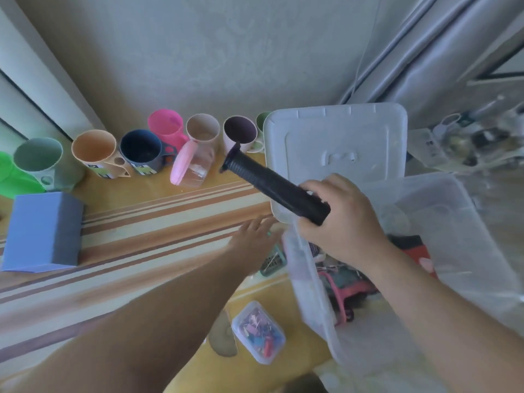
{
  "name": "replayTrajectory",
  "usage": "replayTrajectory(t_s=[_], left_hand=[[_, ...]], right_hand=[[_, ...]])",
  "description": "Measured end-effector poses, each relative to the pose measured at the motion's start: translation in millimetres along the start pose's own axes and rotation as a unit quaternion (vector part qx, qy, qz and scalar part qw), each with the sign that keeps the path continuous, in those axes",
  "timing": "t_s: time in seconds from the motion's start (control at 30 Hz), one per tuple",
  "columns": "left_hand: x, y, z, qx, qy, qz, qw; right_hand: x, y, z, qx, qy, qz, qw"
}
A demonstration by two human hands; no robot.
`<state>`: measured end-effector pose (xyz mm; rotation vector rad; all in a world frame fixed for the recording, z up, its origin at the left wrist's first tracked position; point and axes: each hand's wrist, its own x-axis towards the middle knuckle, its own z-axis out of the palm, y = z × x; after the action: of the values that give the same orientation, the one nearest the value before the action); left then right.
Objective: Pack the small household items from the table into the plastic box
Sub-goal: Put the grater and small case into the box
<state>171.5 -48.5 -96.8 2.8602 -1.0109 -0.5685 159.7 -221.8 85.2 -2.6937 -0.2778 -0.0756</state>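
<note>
Forearms fill the bottom of frame, both reaching fwd. R hand (344, 222) has fingers curled round 1 black ribbed cylinder (272, 187), gripped at its near end, held up tilted w/ the flanged far end pointing away-left, above the near-left corner of the clear plastic box (465, 222). Box sits under/right of R hand; inside, below the wrist: pink item (347, 290) + red/black item (415, 248) (blurred, can't ID). Box lid (337, 143) lies just beyond R hand. L hand (255, 236) flat on striped tablecloth (127, 245), fingers straight, holding nothing, just left of box wall. Small clear case of colored clips (258, 331) near L forearm's right side. Row of 7 cups (141, 151) well beyond L hand; blue block (42, 231) far left of it.
</note>
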Motion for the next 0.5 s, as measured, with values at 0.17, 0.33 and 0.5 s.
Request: replayTrajectory(t_s=[0.17, 0.33, 0.5], left_hand=[[-2.3, -6.6, 21.8, 0.033, -0.066, -0.013, 0.997], [-50.9, -17.9, 22.8, -0.062, -0.057, -0.131, 0.988], [-125.9, -28.9, -0.1, -0.131, -0.012, -0.257, 0.957]], right_hand=[[-53.6, 66.4, -29.2, 0.017, -0.03, 0.096, 0.995], [-94.7, 97.4, -26.9, 0.075, -0.051, 0.134, 0.987], [-106.4, 128.5, -41.4, 0.131, -0.034, 0.144, 0.98]])
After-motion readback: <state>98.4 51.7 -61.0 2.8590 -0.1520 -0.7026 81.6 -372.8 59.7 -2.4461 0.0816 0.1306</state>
